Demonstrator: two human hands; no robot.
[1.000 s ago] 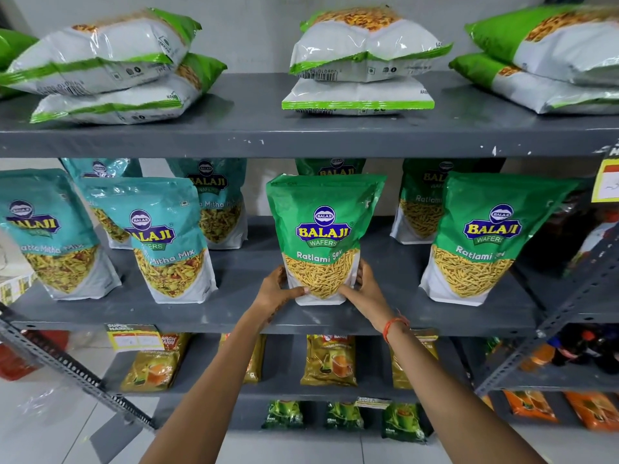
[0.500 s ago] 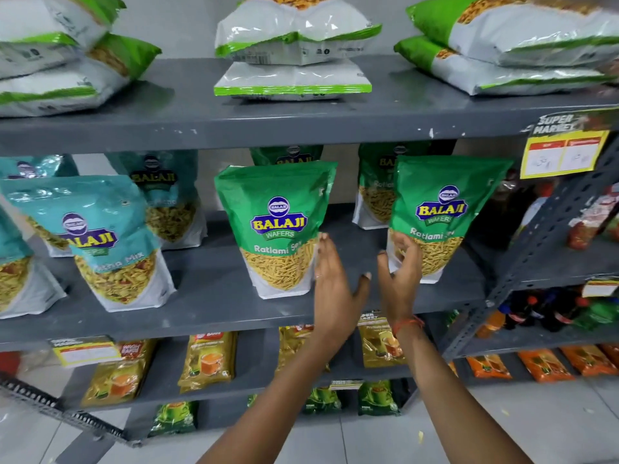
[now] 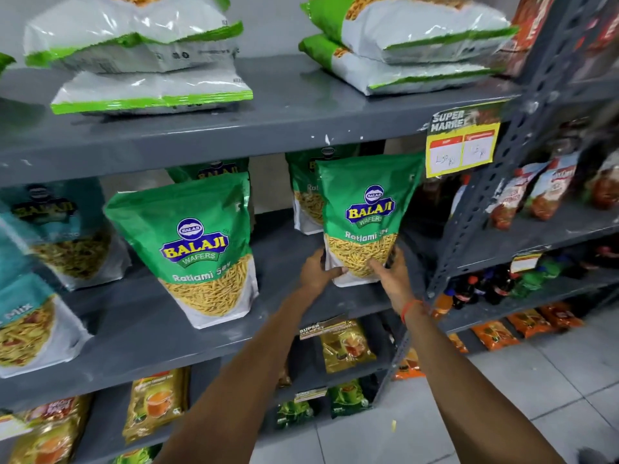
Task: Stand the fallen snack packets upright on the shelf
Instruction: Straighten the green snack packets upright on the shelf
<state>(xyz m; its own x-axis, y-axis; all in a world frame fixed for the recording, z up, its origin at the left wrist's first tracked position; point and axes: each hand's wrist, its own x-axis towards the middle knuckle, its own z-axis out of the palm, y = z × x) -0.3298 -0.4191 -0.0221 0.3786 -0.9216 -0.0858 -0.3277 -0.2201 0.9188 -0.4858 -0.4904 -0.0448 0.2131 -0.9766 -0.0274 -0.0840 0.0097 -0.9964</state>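
Observation:
A green Balaji Ratlami Sev packet [image 3: 365, 212] stands upright at the right end of the grey middle shelf [image 3: 140, 333]. My left hand [image 3: 316, 271] grips its lower left corner and my right hand [image 3: 392, 274] grips its lower right corner. A second green Ratlami Sev packet [image 3: 197, 249] stands upright to the left, free of my hands. Behind them more green packets [image 3: 303, 192] stand at the back. On the top shelf, white-and-green packets [image 3: 140, 58] lie flat in stacks, with another stack [image 3: 408, 45] to the right.
Teal Balaji packets [image 3: 57, 229] stand at the left of the middle shelf. A yellow price tag [image 3: 460, 145] hangs from the top shelf edge. A slotted metal upright [image 3: 469, 222] borders the right; beyond it are sauce pouches and bottles. Tea packets fill the lower shelves.
Both hands left the middle green packet and moved right onto the right green packet, gripping its lower corners. The view shifted right.

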